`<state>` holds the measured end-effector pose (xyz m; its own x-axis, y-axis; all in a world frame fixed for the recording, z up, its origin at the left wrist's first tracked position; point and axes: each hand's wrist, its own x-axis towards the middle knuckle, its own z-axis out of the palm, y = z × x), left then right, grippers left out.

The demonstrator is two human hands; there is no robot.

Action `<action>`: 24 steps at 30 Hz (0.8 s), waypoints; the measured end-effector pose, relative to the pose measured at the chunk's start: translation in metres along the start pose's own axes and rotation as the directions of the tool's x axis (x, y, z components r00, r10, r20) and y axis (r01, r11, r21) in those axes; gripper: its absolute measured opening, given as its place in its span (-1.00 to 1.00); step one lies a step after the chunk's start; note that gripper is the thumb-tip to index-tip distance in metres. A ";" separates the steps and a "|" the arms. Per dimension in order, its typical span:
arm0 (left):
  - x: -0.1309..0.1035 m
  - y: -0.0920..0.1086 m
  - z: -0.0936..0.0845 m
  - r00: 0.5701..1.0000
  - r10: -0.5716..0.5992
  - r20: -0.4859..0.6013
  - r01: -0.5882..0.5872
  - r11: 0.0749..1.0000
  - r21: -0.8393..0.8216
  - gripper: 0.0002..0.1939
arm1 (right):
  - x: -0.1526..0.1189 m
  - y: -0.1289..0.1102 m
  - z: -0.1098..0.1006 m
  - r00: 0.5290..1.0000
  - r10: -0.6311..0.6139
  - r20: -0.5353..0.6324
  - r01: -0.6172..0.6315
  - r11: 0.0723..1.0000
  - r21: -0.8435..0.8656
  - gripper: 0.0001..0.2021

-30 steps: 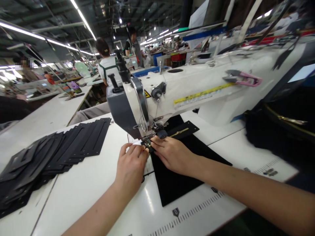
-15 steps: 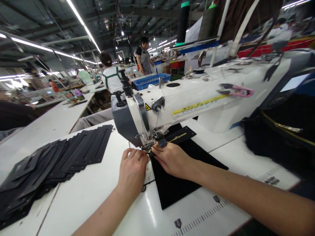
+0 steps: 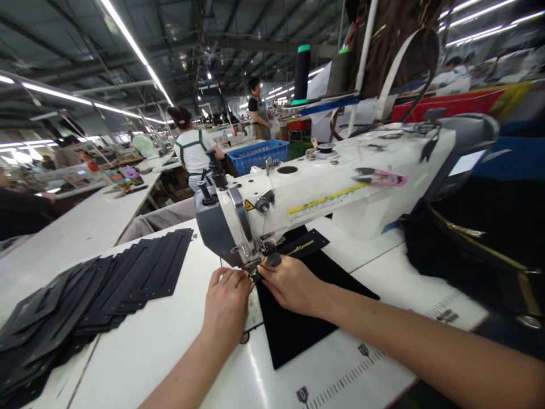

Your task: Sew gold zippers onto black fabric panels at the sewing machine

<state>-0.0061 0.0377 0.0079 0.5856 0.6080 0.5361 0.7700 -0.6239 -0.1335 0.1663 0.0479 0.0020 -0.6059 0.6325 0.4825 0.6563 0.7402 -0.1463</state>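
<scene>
A white sewing machine (image 3: 332,190) stands over a black fabric piece (image 3: 293,338), part of which lies by the presser foot. My right hand (image 3: 293,284) rests on this fabric, fingers bunched and pinching its edge just right of the needle area. From the left, my left hand (image 3: 227,298) meets the same edge with its fingers curled and closed; its fingertips are partly hidden. A gold-toothed zipper (image 3: 301,247) shows on a dark strip behind my right hand. The needle itself is too small to make out.
Overlapping black cut panels (image 3: 140,267) lie on the white table at left. Pink-handled thread snips (image 3: 383,177) sit on the machine's arm. Dark fabric with gold zippers (image 3: 472,233) is heaped at right. Beyond are a blue basket (image 3: 259,156), thread cones (image 3: 302,74) and people.
The view has turned slightly, so the machine and fabric appear shifted left and a little lower. Both hands keep nearly the same place at the presser foot.
</scene>
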 end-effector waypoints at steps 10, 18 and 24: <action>-0.002 -0.001 0.004 0.999 -0.038 -0.018 0.038 0.999 -0.005 -0.82 | 0.002 -0.002 0.000 1.000 0.029 0.001 -0.029 0.999 0.039 -0.85; -0.003 -0.003 -0.010 0.998 -0.064 0.006 0.064 0.997 -0.045 -0.85 | -0.014 -0.012 -0.013 0.946 0.323 0.004 -0.319 0.934 -0.161 -0.59; -0.033 0.012 -0.040 0.987 -0.050 0.155 0.083 0.973 -0.214 -0.79 | -0.082 -0.058 -0.031 1.000 -0.007 0.023 0.015 0.938 -0.345 -0.44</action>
<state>-0.0266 -0.0097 0.0223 0.5785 0.7072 0.4064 0.7439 -0.6618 0.0929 0.1921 -0.0539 -0.0027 -0.6209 0.6321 0.4636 0.7621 0.6252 0.1683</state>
